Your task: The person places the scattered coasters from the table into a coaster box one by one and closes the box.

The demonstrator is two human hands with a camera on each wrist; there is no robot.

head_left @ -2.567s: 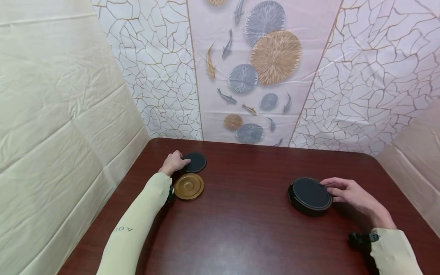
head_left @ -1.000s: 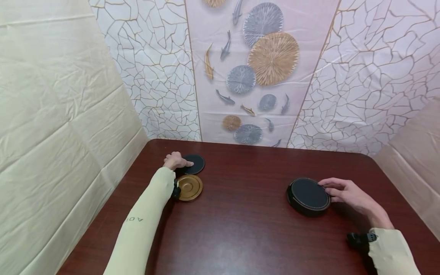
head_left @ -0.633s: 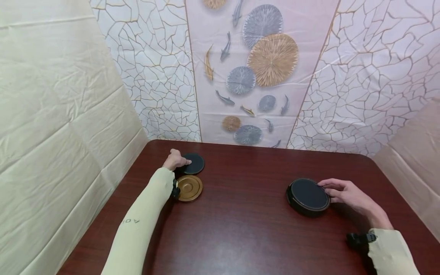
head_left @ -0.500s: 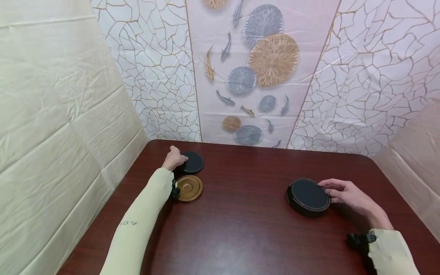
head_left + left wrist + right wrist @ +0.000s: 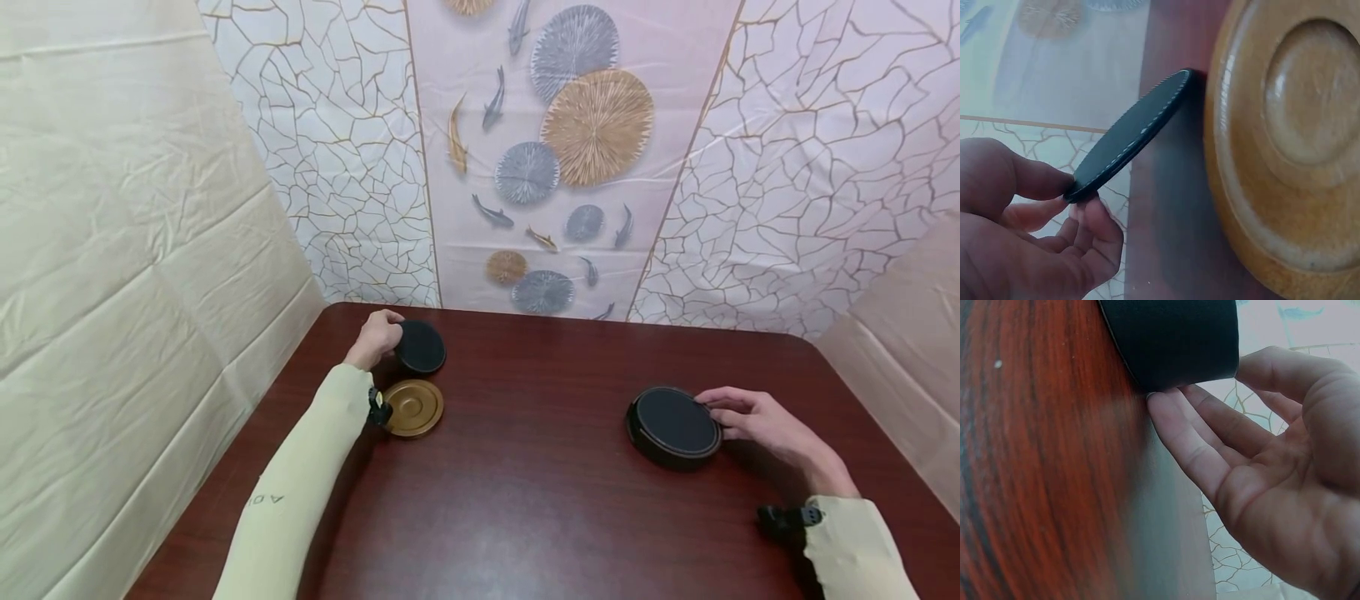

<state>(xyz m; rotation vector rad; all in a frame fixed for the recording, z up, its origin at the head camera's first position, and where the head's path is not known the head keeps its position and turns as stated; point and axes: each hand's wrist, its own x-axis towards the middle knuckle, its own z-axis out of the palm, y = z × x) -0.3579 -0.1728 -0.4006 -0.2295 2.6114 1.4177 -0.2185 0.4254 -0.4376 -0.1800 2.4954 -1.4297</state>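
In the head view, my left hand (image 5: 380, 331) is at the far left of the table, pinching the left edge of a black round coaster (image 5: 420, 347). The left wrist view has the stitched coaster (image 5: 1135, 134) tilted, thumb above its edge and fingers beneath; whether its other edge touches the table, I cannot tell. Close by, nearer me, a brown round wooden lid-like disc (image 5: 414, 407) with a recessed centre lies flat. My right hand (image 5: 772, 429) holds the right side of a black round coaster holder (image 5: 675, 425), its thumb and fingertips against the wall (image 5: 1179, 337).
The dark red-brown wooden table (image 5: 525, 467) has its far edge against a patterned cloth (image 5: 487, 167). Plain cream cloth (image 5: 150, 250) hangs along the left side. A black wrist camera (image 5: 783, 521) sits at my right cuff.
My left thumb lay over the flat coaster before; now the hand pinches its left edge and that edge is raised. My right hand and the coaster holder stay where they were.
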